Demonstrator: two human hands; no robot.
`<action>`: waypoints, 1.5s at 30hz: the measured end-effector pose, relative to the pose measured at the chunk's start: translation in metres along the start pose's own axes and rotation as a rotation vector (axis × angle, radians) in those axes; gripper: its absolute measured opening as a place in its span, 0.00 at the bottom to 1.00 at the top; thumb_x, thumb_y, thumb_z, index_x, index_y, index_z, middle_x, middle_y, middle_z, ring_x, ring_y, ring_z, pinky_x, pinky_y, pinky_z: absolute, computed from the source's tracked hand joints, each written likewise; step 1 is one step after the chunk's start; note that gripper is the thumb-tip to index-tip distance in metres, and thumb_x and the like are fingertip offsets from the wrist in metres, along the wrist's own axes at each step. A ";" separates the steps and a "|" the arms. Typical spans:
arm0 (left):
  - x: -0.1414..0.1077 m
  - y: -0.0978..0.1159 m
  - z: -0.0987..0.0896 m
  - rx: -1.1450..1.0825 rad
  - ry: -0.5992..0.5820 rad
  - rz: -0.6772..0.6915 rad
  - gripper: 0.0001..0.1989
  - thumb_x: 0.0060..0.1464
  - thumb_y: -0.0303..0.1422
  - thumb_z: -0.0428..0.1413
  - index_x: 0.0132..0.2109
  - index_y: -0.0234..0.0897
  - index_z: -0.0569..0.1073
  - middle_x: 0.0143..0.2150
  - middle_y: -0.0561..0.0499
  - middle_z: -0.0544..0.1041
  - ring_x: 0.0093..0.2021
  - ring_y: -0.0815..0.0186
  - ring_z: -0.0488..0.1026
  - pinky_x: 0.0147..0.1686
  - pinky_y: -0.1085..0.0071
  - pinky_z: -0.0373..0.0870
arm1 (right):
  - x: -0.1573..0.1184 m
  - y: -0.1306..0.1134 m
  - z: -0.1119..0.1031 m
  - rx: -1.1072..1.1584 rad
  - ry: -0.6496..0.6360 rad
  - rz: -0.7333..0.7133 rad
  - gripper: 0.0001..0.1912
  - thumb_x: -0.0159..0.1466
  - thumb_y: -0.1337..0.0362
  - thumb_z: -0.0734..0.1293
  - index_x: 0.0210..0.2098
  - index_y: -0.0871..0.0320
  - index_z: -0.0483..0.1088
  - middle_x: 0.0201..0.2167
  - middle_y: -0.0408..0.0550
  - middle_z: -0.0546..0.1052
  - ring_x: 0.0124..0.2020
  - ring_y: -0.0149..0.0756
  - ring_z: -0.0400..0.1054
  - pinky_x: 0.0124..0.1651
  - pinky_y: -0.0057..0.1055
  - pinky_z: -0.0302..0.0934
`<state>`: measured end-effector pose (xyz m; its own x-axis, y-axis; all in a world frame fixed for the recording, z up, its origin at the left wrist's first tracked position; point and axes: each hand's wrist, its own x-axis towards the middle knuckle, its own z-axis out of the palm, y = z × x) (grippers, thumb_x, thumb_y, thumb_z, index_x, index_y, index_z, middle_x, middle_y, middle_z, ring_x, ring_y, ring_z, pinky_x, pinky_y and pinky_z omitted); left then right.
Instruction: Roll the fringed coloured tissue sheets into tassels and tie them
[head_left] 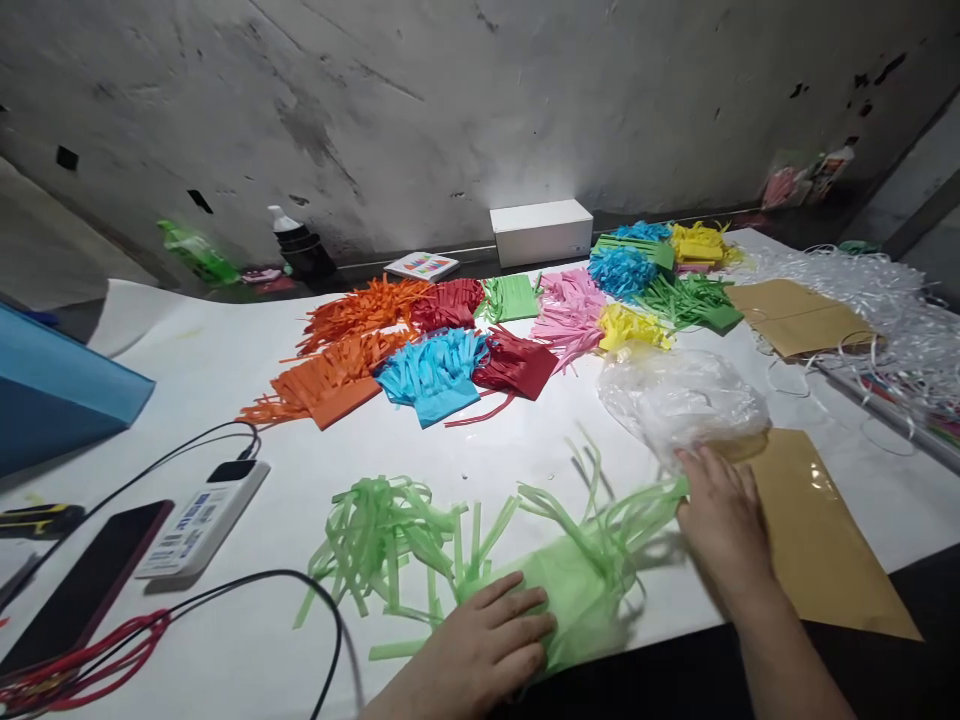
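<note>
A grey, scuffed wall (420, 120) fills the top of the view around 12 o'clock, and below it spreads a white-covered table (300, 460). Across the middle, from 10 round to 2 o'clock, lie fringed paper bundles (442, 365) in orange, red, blue, pink, yellow and green. A blue panel (64, 400) stands at 9 o'clock; a tangle of white strips (862, 290) sits at 3.

The light-green fringed paper (577, 580) lies at the near edge between 5 and 6 o'clock, its plain part under the left hand and its loose strips heaped toward 7. At 4 o'clock is a flat brown envelope (817, 540).

The right hand (724, 520) comes in from 5 o'clock, forearm slanting up, back of the hand uppermost and fingers bent; it pinches the gathered strip ends at its thumb side. The left hand (491, 640) enters from 6 o'clock, palm down, its fingers slightly spread and pointing toward 3, resting on the plain part without gripping it.

A crumpled clear bag (682, 395) is just beyond the right hand, toward 3. Smaller still are a dark phone (90, 580) and a white power pack (206, 520), both at 8.
</note>
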<state>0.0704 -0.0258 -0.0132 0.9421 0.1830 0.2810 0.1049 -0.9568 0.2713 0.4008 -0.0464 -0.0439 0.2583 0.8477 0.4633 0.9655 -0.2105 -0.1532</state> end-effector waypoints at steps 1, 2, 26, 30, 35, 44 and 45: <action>0.001 -0.002 0.002 0.011 0.010 -0.004 0.09 0.69 0.24 0.47 0.41 0.34 0.72 0.49 0.49 0.82 0.59 0.65 0.73 0.71 0.66 0.48 | -0.004 0.005 -0.009 -0.021 0.019 0.005 0.22 0.60 0.75 0.58 0.52 0.66 0.71 0.55 0.67 0.73 0.57 0.61 0.67 0.58 0.62 0.60; 0.003 -0.004 0.005 0.017 0.019 -0.005 0.10 0.69 0.24 0.47 0.40 0.34 0.72 0.49 0.50 0.82 0.59 0.65 0.73 0.71 0.65 0.48 | -0.010 0.003 -0.019 0.008 0.041 -0.006 0.23 0.62 0.74 0.58 0.55 0.66 0.69 0.57 0.67 0.72 0.58 0.60 0.66 0.57 0.58 0.63; -0.029 -0.016 0.020 0.073 -0.021 -0.332 0.19 0.58 0.22 0.53 0.55 0.41 0.69 0.58 0.50 0.77 0.63 0.56 0.69 0.69 0.50 0.50 | -0.110 -0.056 0.003 0.263 -0.071 -0.455 0.19 0.72 0.61 0.60 0.60 0.59 0.66 0.63 0.60 0.68 0.60 0.55 0.66 0.57 0.55 0.61; -0.022 -0.007 0.022 0.035 0.091 -0.379 0.14 0.62 0.22 0.50 0.49 0.43 0.71 0.53 0.53 0.80 0.56 0.60 0.74 0.62 0.56 0.56 | -0.097 -0.069 -0.004 0.460 -0.075 -0.477 0.14 0.68 0.75 0.59 0.48 0.57 0.71 0.61 0.54 0.70 0.65 0.49 0.60 0.66 0.54 0.49; -0.020 -0.012 0.026 -0.015 0.130 -0.431 0.07 0.65 0.26 0.50 0.41 0.41 0.71 0.47 0.52 0.82 0.48 0.58 0.75 0.49 0.58 0.63 | -0.085 -0.075 -0.008 0.680 -0.090 -0.466 0.10 0.69 0.73 0.60 0.39 0.55 0.70 0.43 0.44 0.79 0.55 0.40 0.68 0.70 0.46 0.41; 0.010 -0.023 0.024 0.082 -0.049 -0.905 0.15 0.68 0.31 0.47 0.33 0.37 0.72 0.33 0.49 0.78 0.38 0.58 0.76 0.42 0.60 0.64 | -0.067 -0.098 0.007 0.440 -0.031 -0.102 0.19 0.74 0.61 0.58 0.25 0.55 0.64 0.25 0.43 0.70 0.34 0.40 0.66 0.51 0.47 0.53; 0.014 -0.025 0.024 0.114 -0.073 -0.930 0.15 0.68 0.31 0.47 0.33 0.37 0.72 0.33 0.49 0.78 0.37 0.58 0.76 0.42 0.60 0.63 | -0.064 -0.101 0.009 0.399 -0.039 -0.089 0.20 0.74 0.60 0.57 0.25 0.55 0.64 0.25 0.43 0.70 0.34 0.41 0.66 0.51 0.48 0.53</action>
<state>0.0885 -0.0044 -0.0382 0.4813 0.8743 -0.0631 0.8527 -0.4503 0.2650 0.2869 -0.0753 -0.0660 0.1657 0.8735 0.4578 0.8938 0.0632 -0.4441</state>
